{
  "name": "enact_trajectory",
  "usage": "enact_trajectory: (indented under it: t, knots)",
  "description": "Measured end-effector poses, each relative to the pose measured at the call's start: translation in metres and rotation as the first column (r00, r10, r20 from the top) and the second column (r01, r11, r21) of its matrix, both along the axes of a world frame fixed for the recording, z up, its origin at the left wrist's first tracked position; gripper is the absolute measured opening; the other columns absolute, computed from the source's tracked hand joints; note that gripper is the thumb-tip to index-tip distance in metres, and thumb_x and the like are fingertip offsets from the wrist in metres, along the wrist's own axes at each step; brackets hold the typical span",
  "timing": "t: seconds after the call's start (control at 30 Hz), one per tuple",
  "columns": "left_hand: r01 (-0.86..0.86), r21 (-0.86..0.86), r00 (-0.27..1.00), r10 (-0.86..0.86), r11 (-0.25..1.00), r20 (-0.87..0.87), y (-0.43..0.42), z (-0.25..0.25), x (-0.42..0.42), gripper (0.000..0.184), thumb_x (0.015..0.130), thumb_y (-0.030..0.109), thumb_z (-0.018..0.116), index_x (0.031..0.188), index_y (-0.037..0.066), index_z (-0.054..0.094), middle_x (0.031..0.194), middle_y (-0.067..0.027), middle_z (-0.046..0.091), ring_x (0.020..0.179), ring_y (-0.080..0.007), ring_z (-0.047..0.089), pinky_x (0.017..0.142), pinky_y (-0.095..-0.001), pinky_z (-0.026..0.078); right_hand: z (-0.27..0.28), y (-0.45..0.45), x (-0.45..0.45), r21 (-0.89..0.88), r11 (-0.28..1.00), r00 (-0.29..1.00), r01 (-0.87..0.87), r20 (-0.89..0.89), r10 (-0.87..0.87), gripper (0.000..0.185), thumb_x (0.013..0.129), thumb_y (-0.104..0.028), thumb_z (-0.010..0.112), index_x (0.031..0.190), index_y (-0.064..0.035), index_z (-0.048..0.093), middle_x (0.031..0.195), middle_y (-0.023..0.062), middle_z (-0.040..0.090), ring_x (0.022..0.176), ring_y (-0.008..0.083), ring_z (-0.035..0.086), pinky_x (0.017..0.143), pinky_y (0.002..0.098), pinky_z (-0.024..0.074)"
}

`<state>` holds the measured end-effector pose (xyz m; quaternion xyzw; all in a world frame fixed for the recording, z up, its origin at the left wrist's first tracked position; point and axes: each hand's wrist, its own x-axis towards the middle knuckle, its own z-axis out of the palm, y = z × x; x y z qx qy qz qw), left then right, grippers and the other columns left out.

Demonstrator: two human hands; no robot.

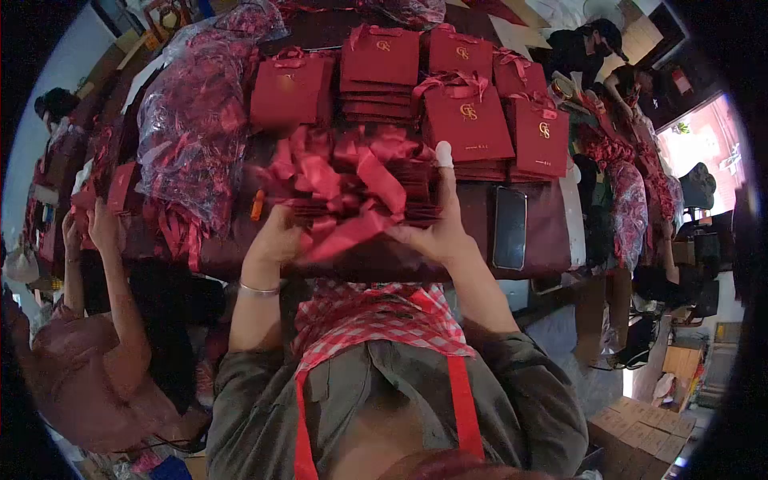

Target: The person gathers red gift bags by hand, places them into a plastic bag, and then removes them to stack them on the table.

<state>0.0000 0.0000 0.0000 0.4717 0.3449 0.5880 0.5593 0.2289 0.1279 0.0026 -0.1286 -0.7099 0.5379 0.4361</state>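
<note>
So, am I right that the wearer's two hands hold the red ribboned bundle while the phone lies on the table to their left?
Not quite: the phone lies on the table to their right, as the head view shows. The left hand and right hand do hold the red ribboned bundle.

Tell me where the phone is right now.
In the head view, the phone lies near the table's front edge, right of the person's right hand, just below the stacked red bags.
</note>
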Motion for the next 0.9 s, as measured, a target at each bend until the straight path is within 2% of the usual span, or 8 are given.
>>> enact_trajectory:
  t: [0.1, 0.13, 0.2, 0.4, 0.47, 0.63, 0.83, 0.9]
  knots:
    - [0.071, -0.049, 0.956, -0.082, 0.996, -0.281, -0.002, 0.012, 0.003, 0.045, 0.082, 0.005, 0.062, 0.125, 0.003, 0.050, 0.125, -0.0086, 0.056, 0.111, -0.0196, 0.056, 0.097, -0.0374, 0.044, 0.001, -0.005, 0.002, 0.005, 0.999, 0.998, -0.054, -0.012, 0.054, 0.126, 0.060, -0.015, 0.087, 0.143, 0.0012, -0.006, 0.136, 0.0206, 0.038, 0.122, 0.0278, 0.045, 0.103, 0.0392, 0.0359]
    - [0.265, -0.278, 0.816, -0.062, 0.923, 0.574, 0.000, 0.032, 0.013, 0.042, 0.083, 0.006, 0.061, 0.123, 0.004, 0.051, 0.123, -0.0079, 0.057, 0.110, -0.0191, 0.057, 0.097, -0.0367, 0.045, -0.026, 0.002, 0.001, -0.032, 0.999, 0.999, -0.041, 0.035, 0.042, 0.124, 0.061, -0.013, 0.086, 0.143, -0.0009, -0.005, 0.133, 0.0194, 0.042, 0.120, 0.0274, 0.048, 0.102, 0.0389, 0.0369]
    - [-0.174, -0.118, 0.884, 0.102, 0.978, -0.456, 0.000, -0.072, -0.002, 0.039, 0.083, 0.005, 0.060, 0.122, 0.004, 0.053, 0.117, -0.0078, 0.060, 0.106, -0.0196, 0.058, 0.094, -0.0351, 0.047, -0.053, 0.008, 0.002, -0.521, 0.831, 0.981, -0.194, -0.114, 0.158, 0.121, 0.063, -0.012, 0.084, 0.144, -0.0034, -0.006, 0.128, 0.0181, 0.047, 0.116, 0.0262, 0.051, 0.101, 0.0382, 0.0387]
    - [-0.433, -0.155, 0.870, 0.367, 0.888, -0.330, 0.011, -0.114, -0.008, 0.038, 0.081, -0.003, 0.056, 0.117, 0.007, 0.056, 0.107, -0.0083, 0.062, 0.099, -0.0178, 0.059, 0.087, -0.0335, 0.049, 0.000, 0.013, 0.035, 0.549, 0.835, 0.710, -0.038, 0.603, -0.364, 0.114, 0.059, -0.032, 0.084, 0.141, 0.0010, 0.014, 0.128, 0.0241, 0.045, 0.118, 0.0363, 0.047, 0.103, 0.0424, 0.0359]
    - [-0.196, -0.427, 0.903, 0.333, 0.883, 0.273, 0.020, -0.089, -0.002, 0.031, 0.087, 0.014, 0.051, 0.117, 0.009, 0.055, 0.109, -0.0070, 0.061, 0.100, -0.0185, 0.059, 0.086, -0.0336, 0.049, 0.060, 0.012, 0.052, 0.441, 0.891, 0.427, -0.113, 0.831, -0.357, 0.103, 0.060, -0.046, 0.080, 0.135, 0.0048, 0.031, 0.124, 0.0244, 0.050, 0.116, 0.0417, 0.047, 0.099, 0.0433, 0.0390]
    - [0.144, -0.311, 0.737, 0.108, 0.940, 0.667, 0.023, -0.029, 0.008, 0.046, 0.084, 0.003, 0.058, 0.128, 0.008, 0.046, 0.123, -0.0049, 0.053, 0.115, -0.0171, 0.049, 0.096, -0.0341, 0.043, 0.140, -0.001, 0.034, 0.899, 0.437, 0.711, 0.025, 0.291, -0.640, 0.101, 0.064, -0.065, 0.065, 0.131, 0.0052, 0.039, 0.129, 0.0248, 0.047, 0.121, 0.0419, 0.043, 0.100, 0.0488, 0.0359]
    - [-0.207, 0.337, 0.736, 0.373, 0.919, -0.565, 0.024, -0.014, 0.015, 0.049, 0.081, 0.005, 0.065, 0.127, 0.005, 0.049, 0.129, -0.0080, 0.051, 0.116, -0.0213, 0.051, 0.098, -0.0349, 0.041, 0.080, 0.007, -0.051, 0.741, 0.525, 0.670, -0.419, 0.642, -0.372, 0.098, 0.071, -0.065, 0.059, 0.135, 0.0054, 0.033, 0.143, 0.0254, 0.028, 0.135, 0.0399, 0.023, 0.105, 0.0609, 0.0181]
    - [-0.211, -0.013, 0.977, 0.211, 0.977, -0.036, 0.022, -0.010, 0.017, 0.047, 0.080, 0.007, 0.066, 0.125, 0.004, 0.050, 0.129, -0.0087, 0.051, 0.116, -0.0217, 0.050, 0.098, -0.0353, 0.041, 0.067, 0.017, -0.056, 0.694, 0.534, 0.600, -0.482, 0.706, -0.376, 0.092, 0.072, -0.056, 0.063, 0.136, 0.0041, 0.033, 0.143, 0.0253, 0.029, 0.135, 0.0394, 0.024, 0.105, 0.0610, 0.0185]
